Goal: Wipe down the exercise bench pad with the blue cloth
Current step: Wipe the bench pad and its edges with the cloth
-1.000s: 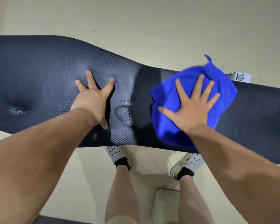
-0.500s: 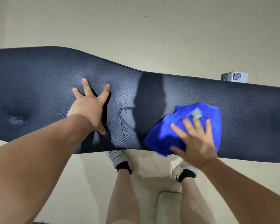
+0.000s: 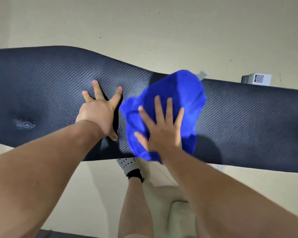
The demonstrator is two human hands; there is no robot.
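Note:
The dark, woven-textured exercise bench pad (image 3: 248, 121) runs across the whole view from left to right. My right hand (image 3: 162, 127) lies flat with spread fingers on the crumpled blue cloth (image 3: 182, 93), pressing it onto the middle of the pad. The cloth reaches from the pad's far edge to its near edge. My left hand (image 3: 100, 110) rests flat on the pad just left of the cloth, fingers apart, holding nothing. Small wet droplets show on the pad between the two hands. A wet dimple (image 3: 25, 122) marks the pad at the left.
A beige floor lies beyond and below the pad. A small white box (image 3: 256, 79) with a QR code sits on the floor past the pad's far edge at the right. My legs and a white shoe (image 3: 127, 164) stand under the pad's near edge.
My right hand has swept the blue cloth from the pad's near edge up and leftward, close to my left hand. The left hand has stayed planted.

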